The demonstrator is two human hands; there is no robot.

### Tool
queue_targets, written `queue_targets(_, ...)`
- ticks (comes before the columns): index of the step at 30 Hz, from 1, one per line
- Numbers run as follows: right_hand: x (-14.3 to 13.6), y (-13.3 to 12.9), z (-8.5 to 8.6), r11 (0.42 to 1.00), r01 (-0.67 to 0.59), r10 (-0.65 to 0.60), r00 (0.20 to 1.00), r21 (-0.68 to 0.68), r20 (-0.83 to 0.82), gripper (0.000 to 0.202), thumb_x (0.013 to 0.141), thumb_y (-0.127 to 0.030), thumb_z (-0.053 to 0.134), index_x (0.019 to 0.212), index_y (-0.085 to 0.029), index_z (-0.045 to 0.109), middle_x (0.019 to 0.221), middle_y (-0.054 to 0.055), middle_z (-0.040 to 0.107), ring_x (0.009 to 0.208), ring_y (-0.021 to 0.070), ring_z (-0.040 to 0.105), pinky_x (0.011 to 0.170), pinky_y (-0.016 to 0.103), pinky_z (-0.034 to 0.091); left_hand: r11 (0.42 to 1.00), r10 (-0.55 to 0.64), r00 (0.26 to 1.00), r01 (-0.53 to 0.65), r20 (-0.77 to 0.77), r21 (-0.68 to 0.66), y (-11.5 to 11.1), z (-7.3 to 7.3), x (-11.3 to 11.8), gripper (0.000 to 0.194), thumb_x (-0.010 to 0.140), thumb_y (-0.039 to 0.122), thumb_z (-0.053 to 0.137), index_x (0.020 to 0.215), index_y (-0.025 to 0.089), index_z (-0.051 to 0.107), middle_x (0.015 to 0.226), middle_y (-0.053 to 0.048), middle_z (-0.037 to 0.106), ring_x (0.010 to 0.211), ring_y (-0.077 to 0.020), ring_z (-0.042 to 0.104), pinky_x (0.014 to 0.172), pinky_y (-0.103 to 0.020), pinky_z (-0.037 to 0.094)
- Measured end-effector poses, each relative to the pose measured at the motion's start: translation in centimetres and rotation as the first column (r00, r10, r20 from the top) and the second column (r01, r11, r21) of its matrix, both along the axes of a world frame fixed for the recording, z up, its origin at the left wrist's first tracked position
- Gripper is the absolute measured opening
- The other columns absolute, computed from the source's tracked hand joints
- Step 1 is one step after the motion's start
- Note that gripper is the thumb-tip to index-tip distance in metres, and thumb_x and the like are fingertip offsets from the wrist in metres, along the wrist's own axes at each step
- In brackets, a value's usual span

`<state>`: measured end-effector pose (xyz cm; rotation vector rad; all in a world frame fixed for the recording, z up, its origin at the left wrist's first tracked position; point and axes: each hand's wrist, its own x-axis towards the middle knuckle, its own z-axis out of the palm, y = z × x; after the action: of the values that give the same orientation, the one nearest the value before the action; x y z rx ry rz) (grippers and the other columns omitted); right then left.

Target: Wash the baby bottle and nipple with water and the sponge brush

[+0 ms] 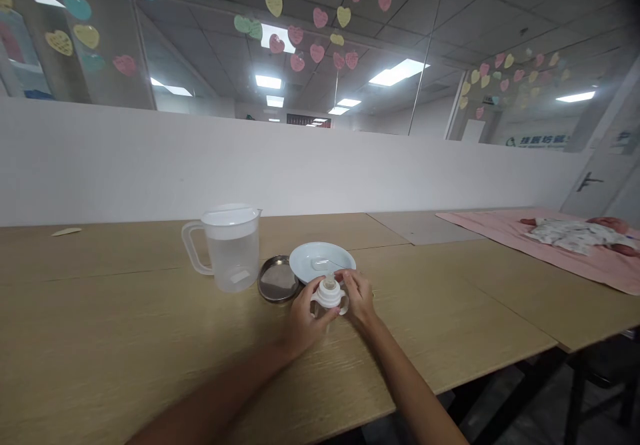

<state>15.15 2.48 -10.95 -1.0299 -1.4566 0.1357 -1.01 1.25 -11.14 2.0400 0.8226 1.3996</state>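
A baby bottle [329, 295] with a white collar, a clear teat and two side handles is held upright between my hands, just above the table's near part. My left hand [306, 318] wraps round its left side, thumb across the front. On the other side my right hand [357, 295] is closed at the right handle and collar, its fingertips near the teat. Right behind the bottle stands a white bowl [300, 257] with a clear object [321, 265] in it, possibly a cap. A round, shallow metal dish [278, 279] sits left of the bowl, partly behind my left hand.
A translucent lidded pitcher [233, 248] stands on the wooden table [125, 338], left of the dish. Far right, a baby-like figure in patterned white clothing [575, 233] lies on a pink cloth [520, 231]. Behind the table runs a white wall [150, 165] with glass above.
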Motion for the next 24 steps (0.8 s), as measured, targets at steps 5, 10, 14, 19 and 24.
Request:
queue_targets(5,-1.8,-1.5,0.8,0.988,0.015,-0.064,0.945,0.155,0.32,0.03,0.083,-0.044,0.051,0.093,-0.018,0.062,0.088,0.008,0.064,0.083,0.0217,0.057,0.077,0.036,0.043,0.997,0.05,0.997,-0.046,0.062,-0.069,0.4,-0.5,0.1,0.068,0.074,0.028,0.066,0.134,0.021,0.035,0.115,-0.008,0.062,0.102,-0.0215,0.061,0.09,-0.038,0.048)
queue_targets(10,-2.3,-1.4,0.7,0.99,0.041,-0.075,0.961,0.132,0.266,0.027,0.08,-0.042,0.056,0.093,-0.018,0.058,0.087,0.007,0.059,0.083,0.0216,0.055,0.075,0.035,0.043,0.998,0.0,0.999,0.003,0.045,-0.056,0.6,-0.3,0.1,0.045,0.078,0.027,0.061,0.121,0.018,0.051,0.115,-0.009,0.063,0.104,-0.0226,0.06,0.091,-0.037,0.047)
queue_targets(14,-2.1,-1.4,0.5,0.991,-0.05,0.022,0.976,0.123,0.216,0.026,0.083,-0.04,0.052,0.093,-0.017,0.058,0.085,0.006,0.057,0.08,0.0201,0.055,0.072,0.033,0.044,0.995,-0.064,0.997,0.067,0.036,-0.068,0.3,0.4,0.0,0.042,0.079,0.029,0.061,0.118,0.017,0.055,0.112,-0.007,0.065,0.101,-0.0224,0.061,0.09,-0.036,0.047)
queue_targets(19,-1.8,-1.3,0.4,0.988,-0.104,0.079,0.976,0.111,0.205,0.034,0.086,-0.043,0.042,0.094,-0.016,0.061,0.086,0.007,0.058,0.081,0.0211,0.055,0.072,0.035,0.043,0.995,-0.077,0.997,0.078,0.016,-0.067,0.0,0.8,0.0,0.044,0.078,0.032,0.063,0.119,0.018,0.056,0.113,-0.007,0.066,0.102,-0.0232,0.061,0.09,-0.036,0.047)
queue_targets(24,-1.1,-0.5,-0.1,0.986,0.074,-0.102,0.977,0.149,0.188,0.036,0.089,-0.031,0.036,0.114,-0.018,0.058,0.091,0.007,0.064,0.084,0.0209,0.057,0.081,0.039,0.041,0.997,-0.018,1.0,0.018,0.002,-0.074,0.2,0.3,0.2,0.048,0.077,0.033,0.064,0.122,0.019,0.054,0.118,-0.008,0.064,0.107,-0.0241,0.059,0.094,-0.038,0.045)
